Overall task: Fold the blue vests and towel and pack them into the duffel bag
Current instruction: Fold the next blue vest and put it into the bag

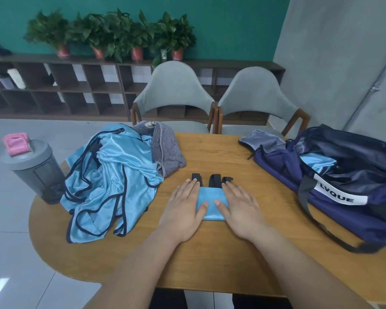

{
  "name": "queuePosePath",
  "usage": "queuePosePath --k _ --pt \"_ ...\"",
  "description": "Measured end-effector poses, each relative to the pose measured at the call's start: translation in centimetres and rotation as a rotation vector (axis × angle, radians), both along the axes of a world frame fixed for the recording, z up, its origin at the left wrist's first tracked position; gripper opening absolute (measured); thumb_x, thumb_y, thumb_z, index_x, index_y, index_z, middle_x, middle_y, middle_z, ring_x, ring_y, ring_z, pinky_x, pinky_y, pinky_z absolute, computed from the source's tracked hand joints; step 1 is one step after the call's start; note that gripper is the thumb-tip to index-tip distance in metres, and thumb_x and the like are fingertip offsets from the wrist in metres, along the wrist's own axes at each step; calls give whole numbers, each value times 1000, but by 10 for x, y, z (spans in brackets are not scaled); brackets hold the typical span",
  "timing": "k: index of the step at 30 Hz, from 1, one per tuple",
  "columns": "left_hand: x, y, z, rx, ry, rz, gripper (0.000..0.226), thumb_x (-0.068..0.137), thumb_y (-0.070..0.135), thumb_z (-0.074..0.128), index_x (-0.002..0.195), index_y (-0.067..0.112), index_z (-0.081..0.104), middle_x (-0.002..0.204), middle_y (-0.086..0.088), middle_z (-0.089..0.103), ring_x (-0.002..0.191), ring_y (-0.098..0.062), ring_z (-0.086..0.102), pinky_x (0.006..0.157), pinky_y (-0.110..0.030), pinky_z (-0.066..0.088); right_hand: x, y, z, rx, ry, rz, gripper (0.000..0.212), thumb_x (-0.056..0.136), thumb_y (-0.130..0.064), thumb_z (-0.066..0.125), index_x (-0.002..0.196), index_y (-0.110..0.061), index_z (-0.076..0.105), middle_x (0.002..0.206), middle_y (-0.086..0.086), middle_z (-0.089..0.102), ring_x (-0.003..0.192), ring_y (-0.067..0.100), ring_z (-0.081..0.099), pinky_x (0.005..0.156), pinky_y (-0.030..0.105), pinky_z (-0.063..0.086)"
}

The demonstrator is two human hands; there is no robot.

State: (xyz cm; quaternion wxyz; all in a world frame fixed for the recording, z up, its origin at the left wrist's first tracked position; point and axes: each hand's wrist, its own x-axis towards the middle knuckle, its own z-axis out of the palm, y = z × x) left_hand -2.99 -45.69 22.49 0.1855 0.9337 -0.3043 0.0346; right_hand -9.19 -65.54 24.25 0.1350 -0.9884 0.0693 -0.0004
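At 3 o'clock, unzipped navy duffel bag (343,175) holding glossy blue vest (316,162). Left hand (183,208), right hand (239,206) flat on folded vest (211,197), fingers (193,186) straight.

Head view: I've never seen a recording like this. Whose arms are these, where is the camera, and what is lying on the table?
There is no machine here. A person wears a wide-angle camera on the head, looking down at their own bare arms. The left hand and right hand both press flat on a small folded blue vest on the wooden table; nothing is gripped. To the left lie a heap of unfolded blue vests, a grey striped towel and a grey shaker bottle. On the right, the open navy duffel bag already holds some blue fabric.
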Motion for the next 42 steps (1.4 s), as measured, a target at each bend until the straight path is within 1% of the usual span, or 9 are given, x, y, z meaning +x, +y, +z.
queuePosePath --k 4,10,14,18,23,27,32,38,42 --pt "4 7 -1 -268 -23 128 58 111 38 39 162 11 35 168 -4 34 158 -13 19 129 -27 10 10 -8 18 -173 -327 113 52 108 -48 42 154 -24 49 161 -9 42 155 16 25 127 44 23" --pt "5 10 3 -460 72 234 50 110 29 43 155 9 46 159 -8 46 150 -17 35 125 -31 26 47 -10 28 -220 -74 460 48 110 -46 37 155 -32 45 161 -14 42 158 12 18 129 37 11" --pt "5 12 2 -506 37 245 44 109 28 45 149 12 53 147 -4 55 139 -15 45 119 -31 34 55 -9 32 -334 -25 307 46 107 -58 32 131 -33 62 127 -9 61 128 19 50 110 40 33" --pt "9 14 0 -548 -5 281 37 106 24 50 140 13 62 132 0 61 129 -15 50 113 -30 39 49 -10 42 -417 -24 119 44 104 -63 31 89 -31 58 91 -9 64 94 20 59 84 39 36" --pt "11 16 -2 -553 -88 325 24 100 16 58 120 16 71 109 3 66 104 -14 59 96 -37 51 24 -15 7 -19 -101 -211 45 102 -60 41 75 -24 50 78 -8 55 79 24 56 69 37 41" --pt "10 9 -2 -439 -58 311 26 99 28 53 112 22 75 102 5 67 93 -17 63 88 -45 54 6 0 -19 19 -325 -364 41 101 -54 47 70 -27 46 73 -11 46 79 20 44 71 37 34" --pt "-5 -27 31 -322 349 327 34 104 42 53 127 20 63 108 5 71 104 -22 67 92 -39 53 3 5 -22 1 -350 -432 40 101 -52 49 69 -28 48 72 -11 46 77 19 41 70 37 31" --pt "-10 -57 61 -412 740 457 25 90 41 76 83 21 61 89 -1 70 79 -21 69 66 -29 52 -4 6 -19 84 -338 -452 39 102 -50 49 71 -26 51 75 -10 47 83 21 45 73 37 31" --pt "-20 -60 63 -605 805 443 18 86 24 80 95 16 66 98 -7 75 89 -24 74 83 -40 62 -17 2 -14 158 -314 -442 40 103 -53 45 72 -27 51 80 -12 52 94 22 53 78 38 35"
